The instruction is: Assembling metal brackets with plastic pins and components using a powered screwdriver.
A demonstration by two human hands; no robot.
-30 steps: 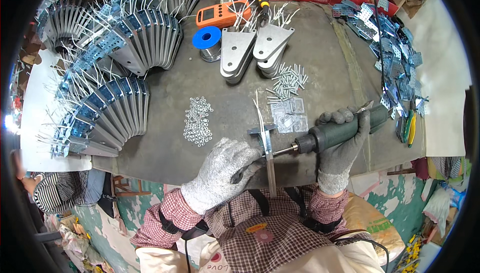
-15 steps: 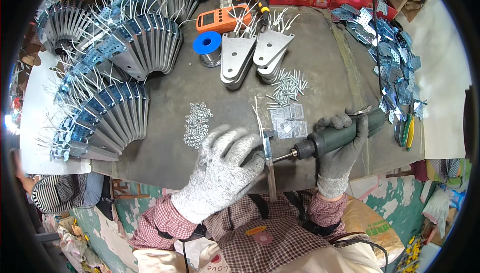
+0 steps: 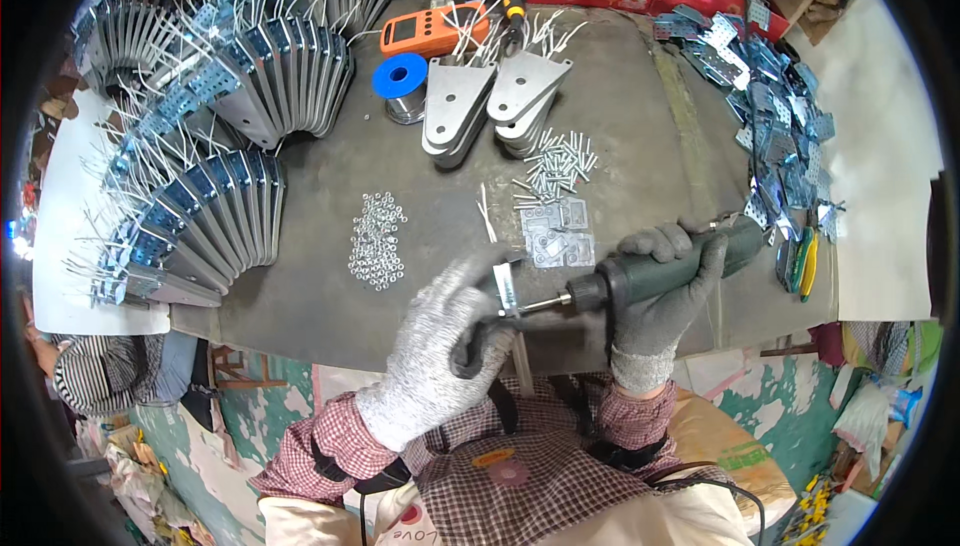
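In a grey speckled glove, my left hand (image 3: 435, 346) is closed round a metal bracket (image 3: 506, 288) with white wires, held edge-up above the table's near edge. My right hand (image 3: 655, 311), in a grey-palmed glove, grips a dark green electric screwdriver (image 3: 660, 274) lying level and pointing left. The screwdriver's bit (image 3: 545, 303) reaches the bracket's side, close to my left fingers. Whether a screw sits at its tip I cannot make out. A scatter of small nuts (image 3: 378, 243) lies left of the bracket; a pile of screws (image 3: 560, 164) lies beyond it, by clear plastic pieces (image 3: 558, 234).
Wired bracket assemblies (image 3: 235, 206) fan out along the left. Two stacks of triangular metal plates (image 3: 455, 106), a blue solder spool (image 3: 402, 81) and an orange meter (image 3: 430, 30) stand at the back. Blue-silver metal plates (image 3: 785, 116) heap up on the right, near yellow-green-handled pliers (image 3: 806, 266).
Both hands, the bracket and the screwdriver appear slightly further left in the view, as does the whole scene. My left fingers have shifted on the bracket, exposing more of its face.
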